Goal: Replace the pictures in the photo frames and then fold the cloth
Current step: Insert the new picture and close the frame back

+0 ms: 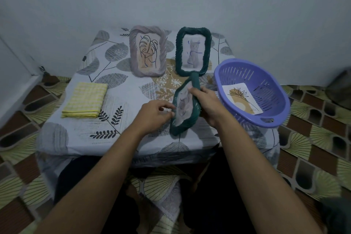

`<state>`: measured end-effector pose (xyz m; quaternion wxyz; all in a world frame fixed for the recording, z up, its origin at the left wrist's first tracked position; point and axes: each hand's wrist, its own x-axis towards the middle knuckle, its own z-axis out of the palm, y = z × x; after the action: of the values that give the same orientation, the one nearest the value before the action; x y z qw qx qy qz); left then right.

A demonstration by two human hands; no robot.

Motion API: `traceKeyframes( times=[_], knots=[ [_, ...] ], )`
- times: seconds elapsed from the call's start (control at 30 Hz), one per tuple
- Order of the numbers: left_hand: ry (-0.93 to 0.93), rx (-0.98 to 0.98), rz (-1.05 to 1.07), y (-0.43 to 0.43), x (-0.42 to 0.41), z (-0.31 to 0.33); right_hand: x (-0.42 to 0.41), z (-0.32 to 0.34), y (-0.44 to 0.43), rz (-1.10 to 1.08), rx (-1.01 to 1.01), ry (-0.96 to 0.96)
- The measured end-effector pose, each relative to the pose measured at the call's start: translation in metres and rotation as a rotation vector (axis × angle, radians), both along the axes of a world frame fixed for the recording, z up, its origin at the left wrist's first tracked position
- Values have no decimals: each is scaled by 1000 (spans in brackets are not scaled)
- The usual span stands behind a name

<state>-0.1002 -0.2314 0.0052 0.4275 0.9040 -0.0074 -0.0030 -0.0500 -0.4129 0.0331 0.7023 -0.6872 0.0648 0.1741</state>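
My right hand (pixel 209 104) grips the right side of a dark green frame (pixel 190 119), tilted above the table's front middle, its stand pointing up. A grey cat picture (pixel 183 104) sits in it. My left hand (pixel 155 114) pinches that picture's left edge at the frame's rim. Behind stand a pinkish-grey frame (pixel 147 53) with a leaf line drawing and a second green frame (pixel 193 53) with a cat picture. A folded yellow checked cloth (pixel 85 99) lies at the table's left.
A purple plastic basket (pixel 273 89) sits at the table's right edge with a flower picture (pixel 242 99) lying in it. The small table wears a leaf-patterned cover (pixel 76 133) and stands against a pale wall. Patterned floor surrounds it.
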Motion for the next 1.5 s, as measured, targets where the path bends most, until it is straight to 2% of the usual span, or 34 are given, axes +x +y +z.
traceKeyframes(
  times=[0.13,0.27,0.37,0.47,0.6,0.67,0.77,0.87,1.2,1.5],
  knots=[
    [25,-65,106,6,1,-6,1,-5,3,-45,88,-57],
    [91,-226,192,14,1,-12,-3,-14,19,-71,161,-39],
    [75,-291,281,24,1,-14,-4,-23,35,-98,134,-15],
    [63,-259,328,35,2,-17,-1,-33,46,-94,28,-27],
    [75,-170,355,41,6,-20,1,-40,52,-25,-232,-118],
    [76,-133,358,41,9,-21,5,-42,51,19,-400,-170],
    [63,-71,344,40,16,-19,15,-47,46,31,-754,-219],
    [56,25,318,41,24,-20,19,-49,40,66,-936,-244],
    [108,214,244,42,28,-32,18,-62,40,87,-1071,-339],
    [49,114,248,44,15,-23,13,-60,48,23,-1001,-317]
  ],
)
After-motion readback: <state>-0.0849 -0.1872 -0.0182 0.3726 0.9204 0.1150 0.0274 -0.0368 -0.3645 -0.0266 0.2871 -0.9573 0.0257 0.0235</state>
